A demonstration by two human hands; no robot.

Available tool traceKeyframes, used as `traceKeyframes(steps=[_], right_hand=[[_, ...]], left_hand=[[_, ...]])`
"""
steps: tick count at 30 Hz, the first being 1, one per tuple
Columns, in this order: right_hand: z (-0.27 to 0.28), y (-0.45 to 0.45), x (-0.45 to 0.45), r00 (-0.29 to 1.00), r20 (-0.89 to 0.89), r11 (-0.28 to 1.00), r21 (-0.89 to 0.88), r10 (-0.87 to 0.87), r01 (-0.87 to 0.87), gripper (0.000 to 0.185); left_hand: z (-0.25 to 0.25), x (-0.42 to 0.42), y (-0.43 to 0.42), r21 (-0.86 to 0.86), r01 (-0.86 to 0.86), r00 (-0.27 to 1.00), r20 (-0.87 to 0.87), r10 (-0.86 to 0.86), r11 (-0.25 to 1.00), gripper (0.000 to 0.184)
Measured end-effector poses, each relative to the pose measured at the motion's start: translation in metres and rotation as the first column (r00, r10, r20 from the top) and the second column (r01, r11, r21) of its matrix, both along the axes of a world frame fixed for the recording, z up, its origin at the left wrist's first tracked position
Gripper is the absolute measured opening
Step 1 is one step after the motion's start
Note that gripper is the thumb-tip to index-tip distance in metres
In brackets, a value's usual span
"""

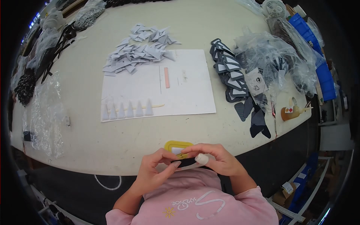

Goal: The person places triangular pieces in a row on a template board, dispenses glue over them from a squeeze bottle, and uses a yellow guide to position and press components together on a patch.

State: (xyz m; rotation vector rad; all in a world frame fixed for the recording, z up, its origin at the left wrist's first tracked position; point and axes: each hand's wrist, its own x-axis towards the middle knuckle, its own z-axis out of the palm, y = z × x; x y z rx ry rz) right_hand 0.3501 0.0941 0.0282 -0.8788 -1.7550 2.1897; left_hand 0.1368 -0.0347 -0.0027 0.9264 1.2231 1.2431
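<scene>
My left hand (156,167) and my right hand (215,159) meet at the table's front edge. Between their fingers is a small dark piece (185,162) with a pale edge, partly covered by the fingertips. A white wrap (201,159) covers my right thumb. Just beyond the fingers lies a yellow rounded object (176,144) with a pale middle; the hands hide part of it. Farther off, a white board (135,88) carries a row of several narrow white triangular pieces (129,110) along its near edge and a pink strip (167,77).
A heap of white triangular pieces (138,52) overlaps the board's far side. To the right are overlapping dark pieces with white faces (229,69), plain dark pieces (258,122), crumpled clear plastic (266,48) and a bottle of yellowish liquid (290,113). Clear plastic (47,116) lies left.
</scene>
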Motion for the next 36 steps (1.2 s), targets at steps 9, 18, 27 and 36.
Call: traceKeyframes(steps=[9, 18, 27, 36], right_hand=[[-0.026, -0.031, -0.008, 0.995, -0.004, 0.835, 0.544, -0.098, 0.084, 0.028], [-0.025, -0.035, -0.018, 0.994, -0.008, 0.824, 0.558, -0.108, 0.094, 0.022], [-0.027, -0.035, -0.017, 0.985, 0.137, 0.664, 0.747, -0.103, -0.034, 0.023], [-0.03, -0.034, -0.031, 0.95, 0.243, 0.633, 0.771, -0.194, -0.068, 0.019]], left_hand=[[-0.003, 0.001, -0.016, -0.001, -0.069, 0.976, -0.206, 0.067, 0.998, 0.014], [-0.009, 0.002, -0.024, -0.055, -0.101, 0.992, -0.084, 0.096, 0.993, 0.017], [-0.02, -0.02, -0.032, 0.265, -0.109, 0.741, -0.621, 0.256, 0.958, 0.034], [-0.026, -0.018, -0.026, 0.34, -0.026, 0.575, -0.764, 0.293, 0.94, 0.031]])
